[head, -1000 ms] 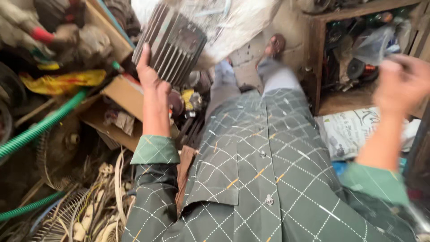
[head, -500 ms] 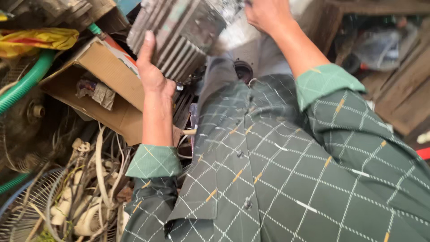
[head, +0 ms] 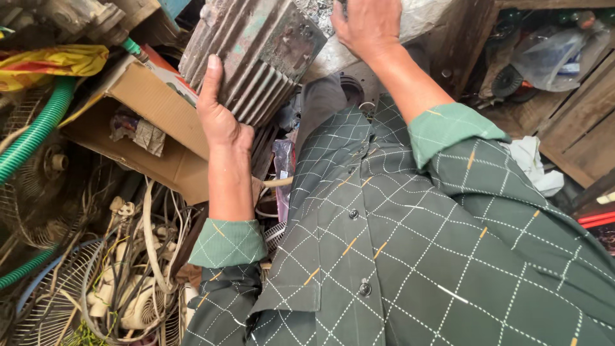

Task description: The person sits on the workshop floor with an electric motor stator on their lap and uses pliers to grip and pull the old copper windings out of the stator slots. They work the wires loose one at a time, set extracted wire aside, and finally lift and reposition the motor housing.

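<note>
A heavy grey ribbed metal motor housing (head: 256, 54) with flaking green paint is held up in front of me. My left hand (head: 218, 112) grips its lower left side, thumb along the fins. My right hand (head: 366, 25) is at the housing's upper right end, fingers reaching over the top edge of the view; whether it grips the housing is unclear. My arms wear dark green checked sleeves with lighter green cuffs.
An open cardboard box (head: 150, 134) lies at left with a green corrugated hose (head: 35, 131) beside it. Wire fan guards and tangled white cables (head: 122, 269) fill the lower left. Wooden crates (head: 570, 122) and a plastic bag stand at right.
My right hand swung in from the far right onto the housing's upper end. The housing now sits closer and larger in view, with my left hand still on it.
</note>
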`<state>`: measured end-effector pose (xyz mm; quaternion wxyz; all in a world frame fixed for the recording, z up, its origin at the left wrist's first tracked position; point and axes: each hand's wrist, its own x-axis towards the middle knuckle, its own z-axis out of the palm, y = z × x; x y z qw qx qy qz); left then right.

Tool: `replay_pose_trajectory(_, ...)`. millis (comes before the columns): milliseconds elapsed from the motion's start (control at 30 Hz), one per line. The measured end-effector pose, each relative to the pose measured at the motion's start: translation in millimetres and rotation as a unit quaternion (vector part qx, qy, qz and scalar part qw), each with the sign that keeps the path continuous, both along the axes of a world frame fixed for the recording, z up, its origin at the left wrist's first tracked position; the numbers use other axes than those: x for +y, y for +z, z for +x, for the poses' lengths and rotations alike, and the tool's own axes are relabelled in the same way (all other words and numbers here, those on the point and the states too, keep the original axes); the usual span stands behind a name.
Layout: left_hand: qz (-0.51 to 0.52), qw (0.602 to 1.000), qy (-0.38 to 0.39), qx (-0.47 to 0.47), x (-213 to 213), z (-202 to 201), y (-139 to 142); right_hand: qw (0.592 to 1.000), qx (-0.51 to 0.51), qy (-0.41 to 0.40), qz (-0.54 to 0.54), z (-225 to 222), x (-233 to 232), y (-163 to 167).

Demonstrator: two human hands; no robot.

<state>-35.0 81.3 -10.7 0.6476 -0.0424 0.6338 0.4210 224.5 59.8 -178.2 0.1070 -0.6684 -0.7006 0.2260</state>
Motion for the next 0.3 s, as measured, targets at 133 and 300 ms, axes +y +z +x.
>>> replay_pose_trajectory(133, 0.005, 1.0, -0.011, 0.006, 3.6, -2.9, -3.6, 0.877, 0.419, -0.149, -0.18, 22.4, 2.3, 17.6)
replay_pose_trajectory(300, 0.018, 1.0, -0.002, -0.018, 3.3, 3.3, -6.4, 0.662, 0.674, -0.238, -0.224, 58.5, -12.0, 58.3)
